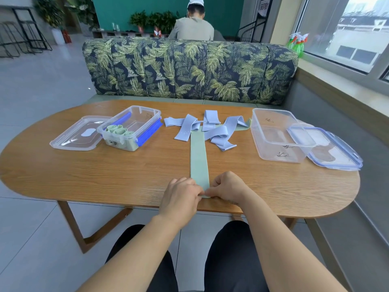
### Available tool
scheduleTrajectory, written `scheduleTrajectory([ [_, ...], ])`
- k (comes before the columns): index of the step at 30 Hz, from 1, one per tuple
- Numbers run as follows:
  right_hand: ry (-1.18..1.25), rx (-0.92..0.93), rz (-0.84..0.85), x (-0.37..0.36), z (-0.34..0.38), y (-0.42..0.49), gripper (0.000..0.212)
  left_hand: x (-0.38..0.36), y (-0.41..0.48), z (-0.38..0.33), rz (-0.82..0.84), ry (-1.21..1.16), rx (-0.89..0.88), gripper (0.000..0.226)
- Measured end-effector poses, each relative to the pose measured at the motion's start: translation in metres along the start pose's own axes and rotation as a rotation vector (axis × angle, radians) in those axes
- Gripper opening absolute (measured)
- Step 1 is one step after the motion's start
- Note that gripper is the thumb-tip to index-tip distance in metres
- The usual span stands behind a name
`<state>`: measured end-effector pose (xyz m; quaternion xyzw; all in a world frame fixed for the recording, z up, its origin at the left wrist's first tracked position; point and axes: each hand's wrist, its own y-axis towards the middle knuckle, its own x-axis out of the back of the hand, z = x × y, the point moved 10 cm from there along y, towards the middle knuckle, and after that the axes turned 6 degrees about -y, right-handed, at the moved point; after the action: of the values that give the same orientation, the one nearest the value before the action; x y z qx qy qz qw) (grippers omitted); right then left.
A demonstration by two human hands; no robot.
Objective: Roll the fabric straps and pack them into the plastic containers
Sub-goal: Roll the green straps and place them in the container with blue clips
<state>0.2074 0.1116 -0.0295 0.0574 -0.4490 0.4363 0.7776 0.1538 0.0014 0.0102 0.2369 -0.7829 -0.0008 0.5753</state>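
Fabric straps found at three spots on wooden table [84, 175].

Far left: clear lid [77, 133], lying flat, touching left container.

Left container [134, 121]: clear plastic, blue clips along its sides, lid off. Rolled green straps [117, 130] packed upright at its near end; count not certain.

Centre, far side: loose pile of blue straps [206, 129], unrolled, crossing one another.

Centre: long green strap [199, 157], laid flat and straight, far end tucked under blue pile, near end at table's near edge.

Left hand [182, 197]: fingers curled, pinching near end of green strap from left.

Right hand [228, 187]: fingers curled, pinching same end from right. Fingertips of both hands meeting over the strap end; whether a first turn is formed cannot be told.

Right: second clear container [277, 135], lid off, standing upright. Blue-rimmed lid [334, 152] lying against its right near corner.

Beyond table: leaf-patterned sofa [189, 68].
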Motion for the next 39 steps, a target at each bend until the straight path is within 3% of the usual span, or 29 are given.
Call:
scheduleTrajectory([
  [10,-0.020,0.043,-0.153,0.003,-0.004,-0.012,0.022,-0.004,0.002,0.017,0.010,-0.142,0.168,0.012],
  [13,0.113,0.109,-0.287,0.006,-0.006,-0.023,0.007,-0.005,0.002,0.019,0.025,-0.148,0.186,0.012],
  [16,0.276,0.183,-0.337,0.004,-0.011,-0.031,0.013,-0.005,0.003,0.020,0.033,-0.171,0.197,0.013],
  [28,-0.076,0.275,-0.370,0.002,0.005,-0.037,0.005,-0.005,0.005,0.022,0.104,-0.191,0.252,0.015],
  [33,-0.175,0.306,-0.348,0.000,0.015,-0.039,0.011,-0.004,0.003,0.019,0.160,-0.179,0.239,0.018],
  [39,-0.154,0.243,-0.258,-0.003,0.011,-0.038,0.010,-0.007,-0.001,0.020,0.222,-0.196,0.244,0.016],
])
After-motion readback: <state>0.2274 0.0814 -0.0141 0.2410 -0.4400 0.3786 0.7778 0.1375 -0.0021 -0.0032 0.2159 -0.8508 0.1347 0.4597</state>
